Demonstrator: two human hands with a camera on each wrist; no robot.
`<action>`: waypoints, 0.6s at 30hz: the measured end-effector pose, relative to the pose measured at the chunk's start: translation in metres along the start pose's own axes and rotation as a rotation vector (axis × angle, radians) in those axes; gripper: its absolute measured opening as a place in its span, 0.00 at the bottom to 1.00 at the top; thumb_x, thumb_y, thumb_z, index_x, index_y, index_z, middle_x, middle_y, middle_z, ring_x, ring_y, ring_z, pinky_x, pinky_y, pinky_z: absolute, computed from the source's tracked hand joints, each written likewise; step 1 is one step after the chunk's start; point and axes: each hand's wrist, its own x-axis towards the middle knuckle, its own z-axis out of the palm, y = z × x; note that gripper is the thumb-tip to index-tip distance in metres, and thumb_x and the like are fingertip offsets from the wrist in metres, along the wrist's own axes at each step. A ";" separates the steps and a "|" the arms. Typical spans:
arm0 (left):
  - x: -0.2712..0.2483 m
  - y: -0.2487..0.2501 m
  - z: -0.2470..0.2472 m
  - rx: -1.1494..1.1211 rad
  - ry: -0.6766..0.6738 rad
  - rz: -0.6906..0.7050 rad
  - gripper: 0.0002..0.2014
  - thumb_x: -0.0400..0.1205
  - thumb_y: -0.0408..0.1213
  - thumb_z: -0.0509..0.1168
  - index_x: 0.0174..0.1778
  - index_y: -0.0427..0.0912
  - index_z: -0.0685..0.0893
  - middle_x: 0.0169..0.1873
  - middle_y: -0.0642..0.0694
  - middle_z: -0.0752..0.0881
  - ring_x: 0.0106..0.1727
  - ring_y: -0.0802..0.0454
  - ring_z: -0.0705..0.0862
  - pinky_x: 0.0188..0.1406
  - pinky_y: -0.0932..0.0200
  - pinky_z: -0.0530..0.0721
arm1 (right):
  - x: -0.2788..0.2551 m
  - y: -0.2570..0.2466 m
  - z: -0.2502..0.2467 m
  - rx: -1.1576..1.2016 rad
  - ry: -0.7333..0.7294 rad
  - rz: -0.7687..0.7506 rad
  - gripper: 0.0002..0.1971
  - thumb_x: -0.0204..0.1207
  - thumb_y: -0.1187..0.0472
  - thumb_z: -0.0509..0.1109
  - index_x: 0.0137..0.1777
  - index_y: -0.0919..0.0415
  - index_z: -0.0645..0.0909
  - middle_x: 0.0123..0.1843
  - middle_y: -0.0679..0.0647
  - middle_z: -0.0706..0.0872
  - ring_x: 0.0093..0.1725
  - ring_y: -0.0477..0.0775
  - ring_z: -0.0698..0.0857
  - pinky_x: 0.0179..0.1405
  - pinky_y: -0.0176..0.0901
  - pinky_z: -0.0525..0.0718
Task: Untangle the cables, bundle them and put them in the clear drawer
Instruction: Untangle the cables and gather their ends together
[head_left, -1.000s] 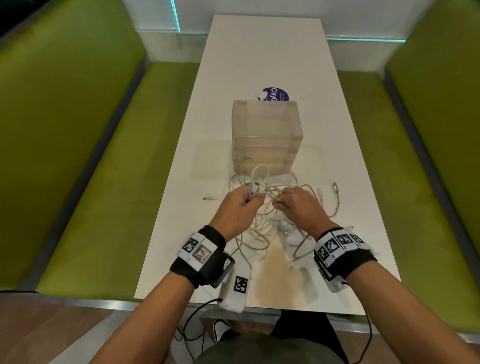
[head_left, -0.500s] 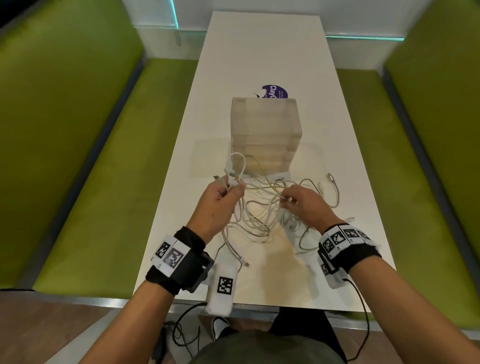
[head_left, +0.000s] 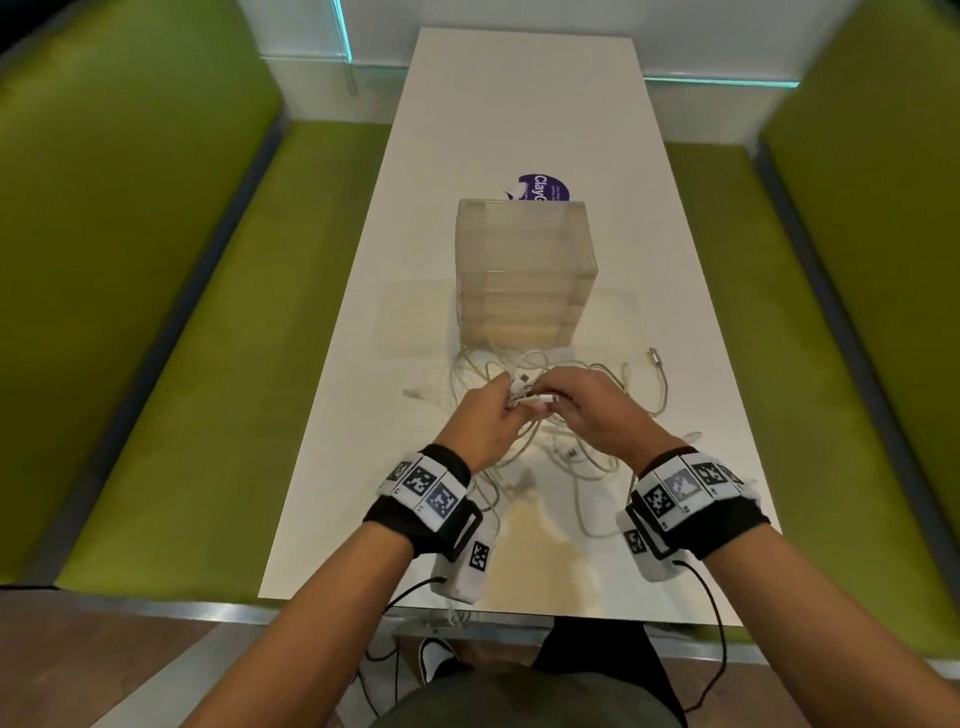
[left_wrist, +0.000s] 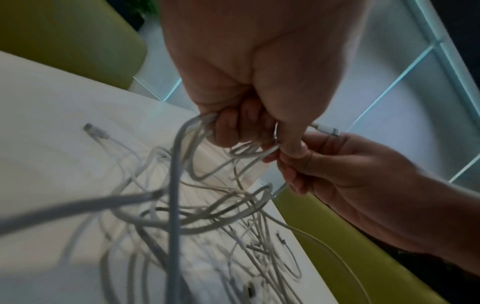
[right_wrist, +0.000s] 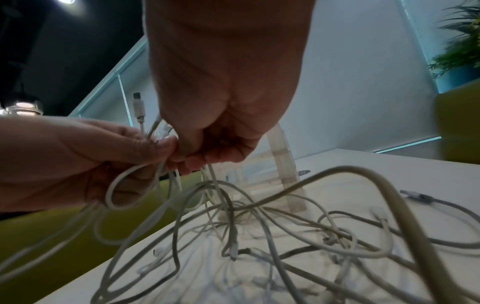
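Note:
A tangle of white and grey cables lies on the white table in front of the clear drawer unit. My left hand grips a bunch of cable loops lifted off the table, with one white plug sticking up past its fingers. My right hand meets it and pinches strands of the same bunch. Both hands hover just above the pile, fingertips together. The drawer unit stands right behind them, its drawers closed.
A purple round sticker lies on the table behind the drawer unit. A grey cable with a metal plug trails to the right. Green benches run along both sides of the table. The table's near edge is under my wrists.
My left hand has come back right from the table's left side with its cable bunch. My right hand has risen to meet it; both now hold the bunch together at the middle.

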 end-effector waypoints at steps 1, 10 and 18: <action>0.000 0.000 -0.002 0.022 -0.009 0.025 0.12 0.83 0.45 0.64 0.49 0.38 0.77 0.37 0.46 0.83 0.35 0.52 0.80 0.33 0.64 0.75 | -0.001 0.000 -0.001 0.016 0.000 0.014 0.11 0.76 0.72 0.65 0.51 0.61 0.86 0.40 0.47 0.85 0.40 0.46 0.81 0.40 0.35 0.75; -0.017 0.005 -0.014 -0.073 0.064 0.143 0.09 0.83 0.33 0.62 0.37 0.44 0.75 0.27 0.52 0.76 0.24 0.63 0.73 0.26 0.69 0.68 | 0.009 0.012 0.005 -0.175 -0.177 0.079 0.10 0.81 0.54 0.66 0.53 0.59 0.83 0.47 0.54 0.85 0.41 0.50 0.80 0.45 0.51 0.81; -0.029 0.015 -0.033 -0.223 0.169 0.135 0.11 0.83 0.37 0.63 0.34 0.46 0.76 0.28 0.49 0.74 0.29 0.53 0.70 0.30 0.61 0.70 | 0.006 0.026 0.006 -0.053 -0.096 0.156 0.06 0.79 0.62 0.68 0.47 0.61 0.86 0.42 0.49 0.82 0.45 0.53 0.82 0.48 0.48 0.78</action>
